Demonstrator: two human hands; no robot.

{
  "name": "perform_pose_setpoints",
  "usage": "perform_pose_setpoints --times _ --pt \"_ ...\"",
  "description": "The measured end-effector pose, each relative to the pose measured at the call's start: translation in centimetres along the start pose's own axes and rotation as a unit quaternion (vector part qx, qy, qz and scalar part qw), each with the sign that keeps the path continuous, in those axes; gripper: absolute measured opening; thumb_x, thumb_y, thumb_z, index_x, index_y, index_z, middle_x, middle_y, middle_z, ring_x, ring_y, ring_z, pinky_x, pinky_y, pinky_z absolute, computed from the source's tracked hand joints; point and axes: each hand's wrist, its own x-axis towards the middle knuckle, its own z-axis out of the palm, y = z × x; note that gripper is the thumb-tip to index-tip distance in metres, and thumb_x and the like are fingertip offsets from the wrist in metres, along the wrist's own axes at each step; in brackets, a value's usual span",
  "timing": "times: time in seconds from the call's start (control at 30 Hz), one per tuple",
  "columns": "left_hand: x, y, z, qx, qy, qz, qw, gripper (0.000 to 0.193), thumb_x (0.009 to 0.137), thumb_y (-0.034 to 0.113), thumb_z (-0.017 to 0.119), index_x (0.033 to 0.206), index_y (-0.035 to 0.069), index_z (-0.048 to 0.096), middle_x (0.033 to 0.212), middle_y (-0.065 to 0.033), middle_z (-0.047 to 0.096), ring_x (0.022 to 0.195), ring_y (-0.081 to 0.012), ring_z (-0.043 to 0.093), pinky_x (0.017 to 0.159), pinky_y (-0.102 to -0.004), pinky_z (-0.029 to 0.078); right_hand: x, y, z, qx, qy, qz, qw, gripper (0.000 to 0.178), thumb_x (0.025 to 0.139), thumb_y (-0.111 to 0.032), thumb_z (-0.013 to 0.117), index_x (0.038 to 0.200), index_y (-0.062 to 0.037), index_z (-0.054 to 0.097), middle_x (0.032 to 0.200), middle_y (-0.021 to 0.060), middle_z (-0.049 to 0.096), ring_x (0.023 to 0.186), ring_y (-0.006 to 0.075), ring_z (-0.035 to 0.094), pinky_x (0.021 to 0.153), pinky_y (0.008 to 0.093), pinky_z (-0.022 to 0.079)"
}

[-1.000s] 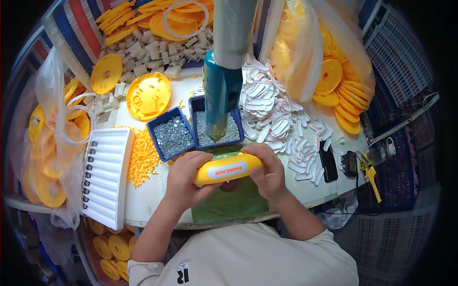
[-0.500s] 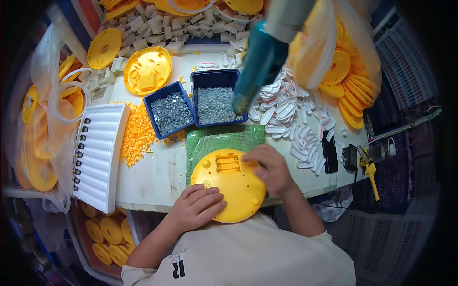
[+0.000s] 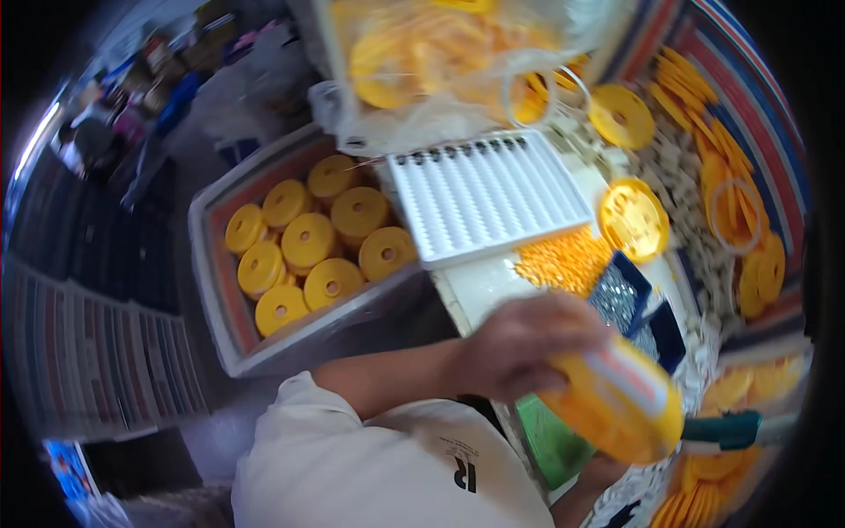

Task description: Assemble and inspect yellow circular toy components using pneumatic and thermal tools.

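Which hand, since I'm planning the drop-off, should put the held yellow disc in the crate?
Left, probably: the left hand has its grip on the yellow disc, on the crate side; the right hand is hidden.

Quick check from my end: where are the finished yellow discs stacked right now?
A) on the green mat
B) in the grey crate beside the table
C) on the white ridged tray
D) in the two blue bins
B: the yellow discs sit in rows inside the grey crate, left of the white ridged tray on the table.
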Motion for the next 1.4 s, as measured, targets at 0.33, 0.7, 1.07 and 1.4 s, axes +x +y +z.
perform_pose_setpoints --times 0.33,0.7,1.07,1.4 --pt "-16.8 -1.8 -23.1 0.099 0.694 -0.301 0.647 0.055 0.11 0.045 0.053 0.142 0.001 0.056 0.136 -0.0119 0.064 0.122 -0.0235 0.064 0.099 -0.0366 0.055 2.7 -11.0 7.6 0.153 -0.322 0.153 0.922 0.017 0.099 -0.008 0.061 0.107 0.0033 0.071 0.093 0.011 0.071 0.088 0.0204 0.066 0.082 0.0323 0.051" --pt "-32.1 -4.7 -26.5 0.361 0.449 -0.572 0.584 0.055 0.087 0.034 0.076 0.128 0.0 0.065 0.121 -0.0262 0.071 0.111 -0.04 0.07 0.09 -0.048 0.056 2.2 -10.2 10.8 0.052 -0.389 0.031 0.919 0.011 0.098 -0.002 0.062 0.098 0.0039 0.072 0.086 0.0099 0.07 0.08 0.0178 0.066 0.074 0.0296 0.05" --pt "-21.8 -25.4 -21.0 0.487 -0.052 -0.403 0.774 0.037 0.082 0.015 0.072 0.118 0.005 0.067 0.123 -0.019 0.066 0.111 -0.0377 0.068 0.087 -0.0505 0.058 2.4 -10.1 11.6 -0.079 -0.341 -0.001 0.937 0.014 0.096 -0.009 0.068 0.09 0.0023 0.074 0.072 0.0102 0.067 0.063 0.0174 0.061 0.059 0.0295 0.045" --pt "-28.9 -36.6 -15.5 0.556 -0.21 -0.26 0.761 0.04 0.094 0.031 0.063 0.129 0.015 0.072 0.143 -0.0075 0.063 0.14 -0.0295 0.05 0.112 -0.05 0.04 2.2 -11.5 13.1 -0.12 -0.342 -0.063 0.93 0.017 0.096 -0.011 0.069 0.084 0.0001 0.073 0.068 0.0102 0.064 0.058 0.0217 0.057 0.055 0.0335 0.041"
